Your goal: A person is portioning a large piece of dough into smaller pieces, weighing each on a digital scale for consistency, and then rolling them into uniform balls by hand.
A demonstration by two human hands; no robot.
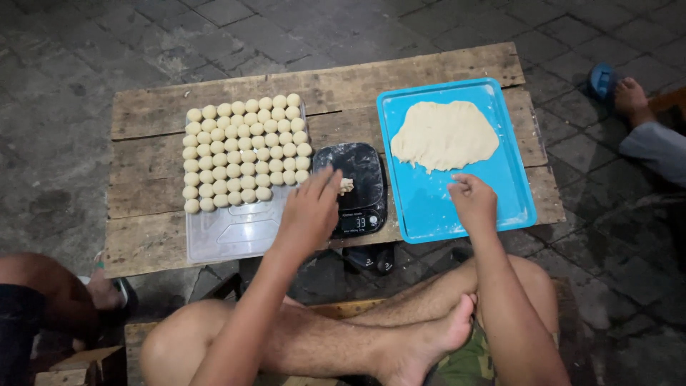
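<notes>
Head view: a small dough piece point(346, 186) is held on the black scale point(354, 186), mid-worktop, by the left hand point(309, 209), fingers pinched on it. It is best released fully before reading. The right hand point(471, 201), fingers curled narrow, rests on the blue tray point(518, 193).

Both forearms are bare, with no sleeves, watch or rings visible on the left hand point(309, 211) or the right hand point(473, 202). The legs are bare too and have hair on the shins. The feet wear no shoes. Below the right hand, a piece of camouflage-pattern shorts point(468, 361) shows, green and brown.
</notes>
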